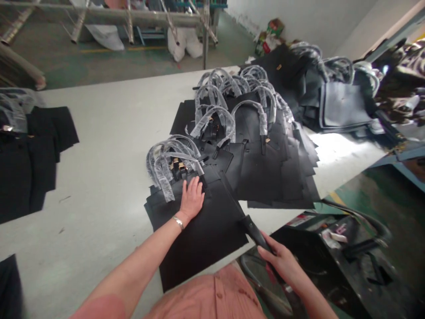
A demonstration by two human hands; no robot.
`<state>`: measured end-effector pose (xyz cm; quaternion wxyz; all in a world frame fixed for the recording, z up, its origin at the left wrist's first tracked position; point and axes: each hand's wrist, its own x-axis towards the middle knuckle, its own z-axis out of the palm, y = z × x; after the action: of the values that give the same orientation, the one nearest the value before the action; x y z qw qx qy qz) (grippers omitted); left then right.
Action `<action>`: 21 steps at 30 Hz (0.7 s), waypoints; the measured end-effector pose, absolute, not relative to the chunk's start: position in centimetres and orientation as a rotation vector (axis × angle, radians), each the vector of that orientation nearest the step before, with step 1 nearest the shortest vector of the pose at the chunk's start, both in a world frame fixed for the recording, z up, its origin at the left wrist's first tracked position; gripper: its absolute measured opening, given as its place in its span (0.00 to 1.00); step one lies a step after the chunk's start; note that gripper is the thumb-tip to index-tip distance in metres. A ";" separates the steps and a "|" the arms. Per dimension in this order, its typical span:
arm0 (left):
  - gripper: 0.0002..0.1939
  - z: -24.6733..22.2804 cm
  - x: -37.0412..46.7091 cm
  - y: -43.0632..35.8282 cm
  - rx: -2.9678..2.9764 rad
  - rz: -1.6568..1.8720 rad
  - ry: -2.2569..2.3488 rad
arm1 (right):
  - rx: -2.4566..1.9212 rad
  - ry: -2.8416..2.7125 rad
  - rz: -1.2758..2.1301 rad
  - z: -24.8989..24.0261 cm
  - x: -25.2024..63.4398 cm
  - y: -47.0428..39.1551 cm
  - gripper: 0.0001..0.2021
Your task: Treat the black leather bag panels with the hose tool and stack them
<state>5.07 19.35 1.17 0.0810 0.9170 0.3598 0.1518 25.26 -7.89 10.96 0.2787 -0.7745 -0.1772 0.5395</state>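
Note:
My left hand (192, 197) lies flat on the upper part of a black leather panel (209, 226), its fingers slightly apart. Just beyond the fingertips are gold buckles (179, 165) and looped handles in clear plastic wrap (161, 166), attached to the stacked panels. At the panel's right edge, my right hand (277, 254) is wrapped round a long black strap-like piece (255, 232). The far end of that piece meets the corner area of the panel; its lower end hangs below the hand.
More black panels with wrapped handles (265, 168) overlap just right of centre. Another stack (29, 164) lies at the left. Black bags (345, 104) sit at the back right. A dark cart (318, 261) stands below the white table's (109, 146) right edge. Metal racks (133, 17) are behind.

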 end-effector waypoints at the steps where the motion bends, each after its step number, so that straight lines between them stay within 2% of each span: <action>1: 0.18 1.2 5.9 18.4 2.747 0.473 0.945 | -2.068 -0.471 1.439 10.6 25.0 -7.8 0.34; 4: 0.16 1.5 9.1 15.4 2.779 0.374 0.427 | -2.052 -0.464 1.395 10.1 24.6 -7.3 0.34; 7: 0.11 1.7 12.2 13.8 2.886 0.145 0.124 | -2.036 -0.470 1.329 10.5 24.5 -7.6 0.33; 10: 0.09 1.8 14.3 13.7 2.946 0.035 -0.079 | -1.951 -0.415 1.239 11.4 24.4 -9.1 0.34; 15: 0.13 1.7 16.0 13.9 2.924 -0.040 -0.368 | -1.910 -0.159 1.108 11.7 23.8 -12.1 0.38; 21: 0.13 2.0 16.7 13.3 2.881 -0.066 -0.425 | -1.889 0.018 1.092 11.4 23.0 -13.6 0.46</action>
<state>16.72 13.31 2.05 0.1141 0.9826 -0.1449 -0.0226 22.97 -13.60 11.35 0.4616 -0.7680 0.0072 0.4439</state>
